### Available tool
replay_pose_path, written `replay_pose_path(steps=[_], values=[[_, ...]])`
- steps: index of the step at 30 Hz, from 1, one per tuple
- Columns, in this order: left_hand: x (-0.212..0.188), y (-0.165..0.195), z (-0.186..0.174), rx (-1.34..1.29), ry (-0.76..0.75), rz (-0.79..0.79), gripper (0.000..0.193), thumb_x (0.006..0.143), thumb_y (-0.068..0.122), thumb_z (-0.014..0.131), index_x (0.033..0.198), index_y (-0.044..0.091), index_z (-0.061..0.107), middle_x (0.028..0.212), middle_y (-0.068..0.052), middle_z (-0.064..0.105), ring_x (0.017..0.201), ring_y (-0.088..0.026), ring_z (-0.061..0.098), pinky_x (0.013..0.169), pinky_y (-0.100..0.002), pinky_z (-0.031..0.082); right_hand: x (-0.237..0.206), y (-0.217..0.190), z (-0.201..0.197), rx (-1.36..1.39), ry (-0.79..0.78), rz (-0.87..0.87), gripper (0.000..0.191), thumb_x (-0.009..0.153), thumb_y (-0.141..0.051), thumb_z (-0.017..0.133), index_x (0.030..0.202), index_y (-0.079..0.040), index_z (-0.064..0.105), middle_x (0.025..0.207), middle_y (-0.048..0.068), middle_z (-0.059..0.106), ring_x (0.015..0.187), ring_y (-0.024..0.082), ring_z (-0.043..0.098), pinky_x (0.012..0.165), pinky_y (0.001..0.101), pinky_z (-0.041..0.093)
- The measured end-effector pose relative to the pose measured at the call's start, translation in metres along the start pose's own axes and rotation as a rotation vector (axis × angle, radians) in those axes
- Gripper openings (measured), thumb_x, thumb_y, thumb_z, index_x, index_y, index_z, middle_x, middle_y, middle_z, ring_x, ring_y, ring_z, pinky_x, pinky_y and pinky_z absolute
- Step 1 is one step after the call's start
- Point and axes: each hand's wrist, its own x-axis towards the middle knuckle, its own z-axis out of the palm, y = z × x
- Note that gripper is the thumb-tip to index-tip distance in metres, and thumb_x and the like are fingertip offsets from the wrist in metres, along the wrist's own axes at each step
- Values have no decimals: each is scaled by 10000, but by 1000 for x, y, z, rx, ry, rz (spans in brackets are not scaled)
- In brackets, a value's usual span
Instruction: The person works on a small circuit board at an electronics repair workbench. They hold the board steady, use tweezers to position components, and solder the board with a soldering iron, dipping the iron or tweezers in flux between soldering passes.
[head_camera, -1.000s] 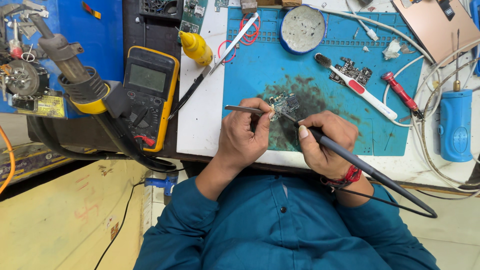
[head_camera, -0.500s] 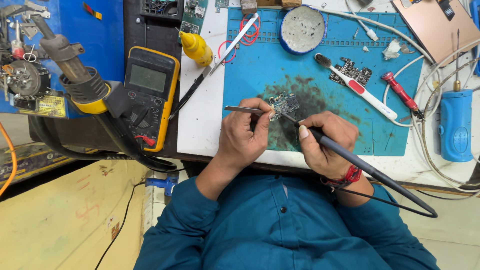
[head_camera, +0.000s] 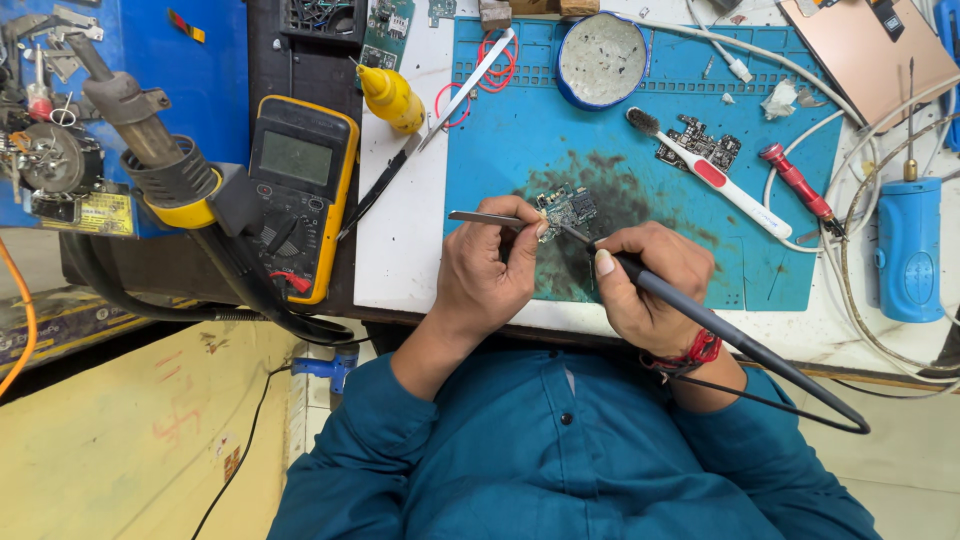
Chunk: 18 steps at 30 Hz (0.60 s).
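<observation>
My left hand (head_camera: 488, 268) pinches a pair of metal tweezers (head_camera: 480, 217) whose tips rest against a small green circuit board (head_camera: 567, 208). My right hand (head_camera: 650, 282) grips a black soldering iron (head_camera: 740, 347), its thin tip touching the lower right edge of that board. The board lies on a scorched dark patch of the blue work mat (head_camera: 510, 140). The iron's cable trails off past my right wrist.
A yellow multimeter (head_camera: 298, 195) and a hot-air gun (head_camera: 150, 150) lie left of the mat. On the mat are a round tin (head_camera: 602, 58), a white brush (head_camera: 712, 180), another circuit board (head_camera: 700, 140) and a red screwdriver (head_camera: 797, 185). A yellow bottle (head_camera: 392, 98) and a blue tool (head_camera: 908, 262) sit nearby.
</observation>
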Motion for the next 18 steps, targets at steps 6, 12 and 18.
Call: replay_pose_path(steps=[6,12,18], values=[[0,0,-1,-8,-1,13,134,1009,31,697,1085,34,586,874,-66,701,709,-135,701,638,-266,550,1,-1,0,-5,0,-2,60,933,-65,702,938,-8,686,765,86,639,632,195,596,602,316,432],[0,-1,0,-14,-2,9,126,1013,34,694,1085,36,591,876,-66,707,708,-137,705,635,-267,552,1,-1,0,-13,1,-1,60,927,-69,703,935,-11,690,753,85,632,631,198,596,602,320,431],[-1,-2,0,-3,2,10,126,1012,32,696,1086,37,593,876,-66,708,712,-137,708,641,-269,555,1,-1,0,-7,5,-4,54,929,-66,701,942,-16,688,762,82,637,636,196,599,605,320,431]])
